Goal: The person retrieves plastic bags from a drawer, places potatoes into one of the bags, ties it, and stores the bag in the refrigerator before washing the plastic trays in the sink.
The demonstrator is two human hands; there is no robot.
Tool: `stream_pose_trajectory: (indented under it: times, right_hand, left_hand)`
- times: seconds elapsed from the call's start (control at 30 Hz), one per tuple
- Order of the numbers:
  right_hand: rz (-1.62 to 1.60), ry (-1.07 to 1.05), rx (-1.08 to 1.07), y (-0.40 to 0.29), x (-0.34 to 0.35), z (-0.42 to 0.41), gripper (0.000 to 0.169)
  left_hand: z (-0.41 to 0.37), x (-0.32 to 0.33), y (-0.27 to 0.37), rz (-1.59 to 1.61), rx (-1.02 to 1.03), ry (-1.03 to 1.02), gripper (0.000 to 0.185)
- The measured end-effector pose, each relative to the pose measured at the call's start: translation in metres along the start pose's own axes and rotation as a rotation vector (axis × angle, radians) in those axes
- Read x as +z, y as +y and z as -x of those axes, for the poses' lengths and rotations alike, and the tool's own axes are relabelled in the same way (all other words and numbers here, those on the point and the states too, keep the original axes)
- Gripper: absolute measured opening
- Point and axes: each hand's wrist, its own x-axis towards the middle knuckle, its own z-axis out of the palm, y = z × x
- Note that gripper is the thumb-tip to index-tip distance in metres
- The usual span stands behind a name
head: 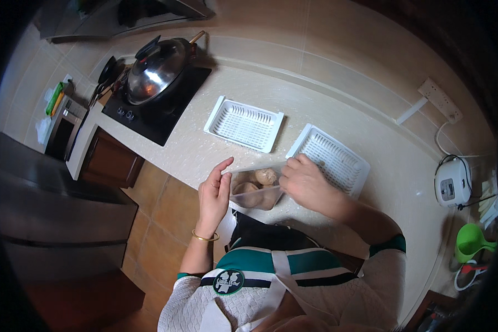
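Note:
A clear plastic container [255,198] stands at the counter's front edge with several round, pale brown lumps [266,176] in it; what they are I cannot tell. My left hand [216,189] is at the container's left end, palm towards it, fingers apart and the index finger raised; a gold bangle circles the wrist. The fingers of my right hand [305,180] are bent round the container's right end at the rim. Just behind my right hand lies a white slotted plastic basket [359,166], partly covered by the hand and forearm. A second white slotted basket [244,125] sits further back, to the left.
A lidded wok [157,74] stands on the black cooktop [149,124] at the back left. On the right are a white rice cooker [453,182], a green ladle-like scoop [469,245] and a wall-mounted power strip [440,99] with a cable. A large dark appliance [62,216] is at left.

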Motion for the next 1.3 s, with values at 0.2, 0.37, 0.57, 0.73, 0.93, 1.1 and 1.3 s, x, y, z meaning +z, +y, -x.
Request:
stream_pose_trajectory:
  times: [0.2, 0.37, 0.57, 0.73, 0.93, 1.1, 1.3]
  right_hand:
    - [-0.237, 0.214, 0.128, -0.003, -0.001, -0.008, 0.007]
    - [-1.177, 0.224, 0.59, -0.016, 0.055, -0.019, 0.014]
    - [-1.215, 0.383, 0.53, -0.042, 0.055, -0.018, 0.014]
    - [-1.119, 0.343, 0.418, -0.007, 0.04, 0.029, 0.006]
    - [-0.643, 0.198, 1.018, 0.108, 0.116, 0.088, 0.012]
    - [-0.39, -0.081, 0.848, 0.124, 0.139, 0.089, 0.015]
    - [-0.301, -0.015, 0.717, 0.125, 0.141, 0.09, 0.013]
  left_hand:
    - [-0.01, -0.027, -0.006, -0.443, 0.201, -0.077, 0.013]
    - [-0.019, -0.034, -0.046, -0.281, 0.184, -0.023, 0.02]
    - [-0.005, -0.006, -0.058, 0.597, -0.164, 0.125, 0.026]
    - [0.0, 0.015, -0.049, 0.573, -0.141, -0.024, 0.026]
    - [0.004, 0.013, -0.039, 0.559, -0.136, -0.07, 0.024]
    - [-0.005, 0.016, -0.039, 0.5, -0.139, -0.049, 0.025]
    - [-0.01, 0.023, -0.032, 0.549, -0.235, 0.0, 0.025]
